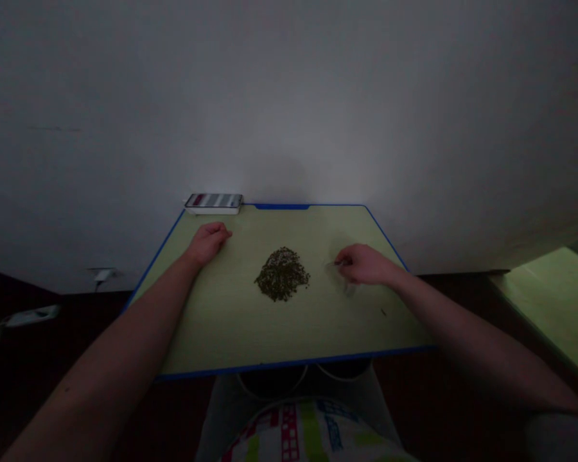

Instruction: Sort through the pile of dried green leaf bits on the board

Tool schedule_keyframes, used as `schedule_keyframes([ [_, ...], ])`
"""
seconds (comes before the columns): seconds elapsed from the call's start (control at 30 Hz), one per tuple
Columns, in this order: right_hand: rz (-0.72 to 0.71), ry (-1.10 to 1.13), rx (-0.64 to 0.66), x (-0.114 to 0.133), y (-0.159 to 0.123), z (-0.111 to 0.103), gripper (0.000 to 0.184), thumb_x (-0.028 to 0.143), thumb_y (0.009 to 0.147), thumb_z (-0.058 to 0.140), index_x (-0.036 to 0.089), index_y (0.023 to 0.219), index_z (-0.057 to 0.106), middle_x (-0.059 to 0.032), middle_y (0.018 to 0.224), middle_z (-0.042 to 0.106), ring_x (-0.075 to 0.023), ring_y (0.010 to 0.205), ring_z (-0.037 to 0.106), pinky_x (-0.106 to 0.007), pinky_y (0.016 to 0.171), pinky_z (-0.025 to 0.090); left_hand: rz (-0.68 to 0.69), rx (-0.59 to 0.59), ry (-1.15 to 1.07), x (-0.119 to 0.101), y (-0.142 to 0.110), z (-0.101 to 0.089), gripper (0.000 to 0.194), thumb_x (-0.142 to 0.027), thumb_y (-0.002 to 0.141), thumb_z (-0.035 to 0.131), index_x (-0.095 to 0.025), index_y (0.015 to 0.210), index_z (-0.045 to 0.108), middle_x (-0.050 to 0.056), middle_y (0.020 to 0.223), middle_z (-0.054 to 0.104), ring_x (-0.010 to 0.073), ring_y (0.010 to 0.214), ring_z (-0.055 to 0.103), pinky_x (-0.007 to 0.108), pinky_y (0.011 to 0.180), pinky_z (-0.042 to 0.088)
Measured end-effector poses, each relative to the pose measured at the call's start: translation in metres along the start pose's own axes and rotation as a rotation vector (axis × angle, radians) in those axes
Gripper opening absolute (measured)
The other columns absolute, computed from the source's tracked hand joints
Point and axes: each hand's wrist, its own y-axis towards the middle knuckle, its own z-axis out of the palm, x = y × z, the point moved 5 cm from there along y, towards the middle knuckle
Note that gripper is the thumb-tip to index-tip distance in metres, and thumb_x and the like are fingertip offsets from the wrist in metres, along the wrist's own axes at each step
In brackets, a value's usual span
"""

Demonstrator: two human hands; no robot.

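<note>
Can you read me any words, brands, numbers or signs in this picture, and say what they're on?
No text can be read.
Patterned clothing: blue marks that may be lettering, too blurred to read.
White box-like item on the table: striped top, no legible words.

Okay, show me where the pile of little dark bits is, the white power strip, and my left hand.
Pile of dark bits (pixel 282 274): head view, middle of the heap.
Power strip (pixel 33 316): head view, middle of its white body.
Left hand (pixel 209 244): head view, back of the hand.
</note>
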Motion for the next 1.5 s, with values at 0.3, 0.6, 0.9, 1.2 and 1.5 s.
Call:
schedule_keyframes([
  [0.3, -0.582, -0.222, -0.129, 0.034, 0.019, -0.027, 0.020, 0.016, 0.080, 0.051, 0.019, 0.082, 0.070, -0.0063, 0.094, 0.069, -0.0190, 0.091, 0.060, -0.031, 0.081, 0.041, -0.016, -0.001, 0.009, -0.003, -0.003, 0.000, 0.025, -0.030, 0.065, 0.057, -0.019, 0.052, 0.039, -0.007, 0.041, 0.034, 0.0060, 0.039, 0.027, 0.023, 0.041, 0.020],
  [0.6, -0.692, -0.247, -0.002, -0.014, -0.036, 0.011, 0.025, 0.011, 0.084, 0.048, 0.021, 0.090, 0.070, -0.0068, 0.098, 0.069, -0.0188, 0.101, 0.059, -0.036, 0.089, 0.042, -0.015, -0.007, 0.050, -0.006, -0.002, 0.000, 0.025, -0.031, 0.064, 0.056, -0.019, 0.051, 0.038, -0.006, 0.042, 0.034, 0.0066, 0.040, 0.029, 0.024, 0.042, 0.021],
  [0.9, -0.310, 0.071, -0.242, 0.009, -0.017, -0.019, 0.025, 0.026, 0.088, 0.047, 0.017, 0.106, 0.062, -0.0058, 0.088, 0.069, -0.0161, 0.078, 0.062, -0.027, 0.070, 0.045, -0.016, 0.002, 0.048, 0.002, 0.000, -0.001, 0.025, -0.030, 0.066, 0.056, -0.019, 0.053, 0.038, -0.006, 0.043, 0.034, 0.0068, 0.040, 0.029, 0.024, 0.042, 0.021],
  [1.2, -0.217, -0.046, 0.008, 0.030, 0.038, 0.014, 0.034, 0.011, 0.073, 0.051, 0.012, 0.102, 0.068, -0.0081, 0.090, 0.071, -0.0160, 0.077, 0.062, -0.023, 0.069, 0.042, 0.003, 0.003, 0.024, 0.001, 0.000, -0.002, 0.025, -0.028, 0.065, 0.056, -0.019, 0.052, 0.038, -0.006, 0.043, 0.034, 0.0065, 0.041, 0.028, 0.023, 0.042, 0.021],
  [1.5, -0.186, -0.008, 0.035, 0.029, 0.005, 0.023, 0.028, 0.013, 0.071, 0.052, 0.014, 0.092, 0.070, -0.0051, 0.079, 0.070, -0.0146, 0.066, 0.060, -0.024, 0.060, 0.039, 0.025, 0.017, 0.041, 0.002, 0.001, -0.002, 0.025, -0.030, 0.066, 0.055, -0.019, 0.052, 0.038, -0.005, 0.044, 0.034, 0.0071, 0.042, 0.028, 0.024, 0.042, 0.021],
])
